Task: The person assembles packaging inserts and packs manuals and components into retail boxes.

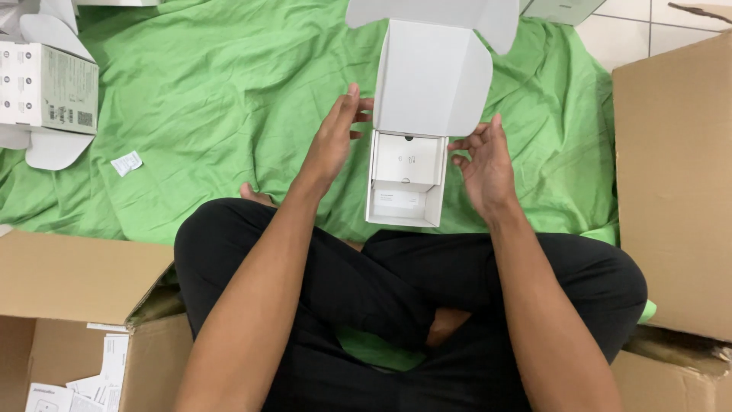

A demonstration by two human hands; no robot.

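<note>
Down on a green cloth [229, 99] spread over the floor, a person sits cross-legged in black trousers [396, 305], both bare forearms reaching forward to a small white box [408, 179] that lies just beyond the knees. Its lid [431, 76] stands raised and tilted away, with side flaps spread at the top, and inside the open tray a white insert and a printed card show. The left hand [335, 141] is at the box's left side, palm turned inward, fingers straight and loosely together, their tips near the lid's lower left edge; it is open and grips nothing, and I cannot tell whether it quite touches the card. The right hand [484, 164] is at the right side, fingers slightly curled and spread, the fingertips at the lid's lower right corner, also open with nothing clasped. So the box sits between the two hands, resting on the cloth. At the far left lies another white box [49, 88] with its flaps open, and a small white paper scrap [126, 162] lies on the cloth near it. Brown cardboard cartons stand on both sides: one at the lower left [76, 282] holding white leaflets, one large one at the right [675, 175].
</note>
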